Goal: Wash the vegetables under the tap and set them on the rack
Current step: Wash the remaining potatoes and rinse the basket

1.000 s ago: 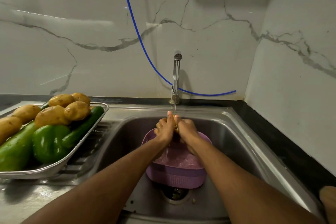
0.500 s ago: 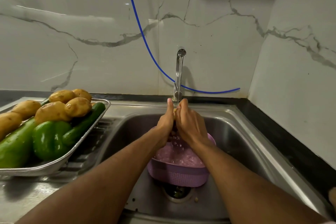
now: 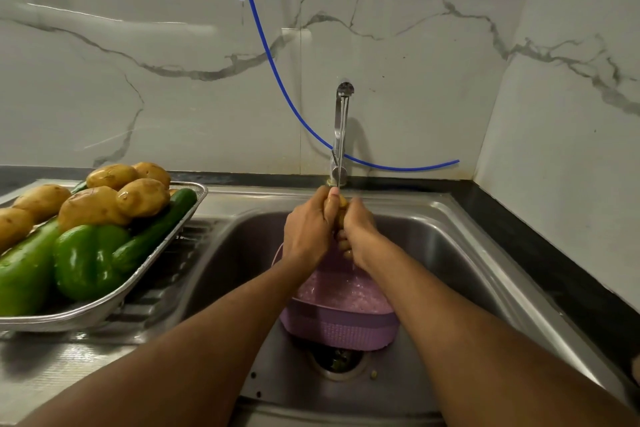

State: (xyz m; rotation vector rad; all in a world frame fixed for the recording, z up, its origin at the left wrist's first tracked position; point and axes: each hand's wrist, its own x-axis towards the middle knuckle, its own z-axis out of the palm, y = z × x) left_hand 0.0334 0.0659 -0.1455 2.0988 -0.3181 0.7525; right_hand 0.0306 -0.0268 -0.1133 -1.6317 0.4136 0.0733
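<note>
both hands, the left hand and the right hand, are curled tight round one potato under the tap over the sink's back edge; it looks hard, heavy and wet-slippery, so hold its fat middle.

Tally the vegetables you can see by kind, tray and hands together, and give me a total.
Potatoes: 7, with 6 on the tray, such as this potato, and 1 in the grip of the left hand and right hand under the tap
Green peppers: 1
Long green vegetables: 2 plainly visible; a third green tip shows behind the potatoes
Total: 10 plainly visible
</note>
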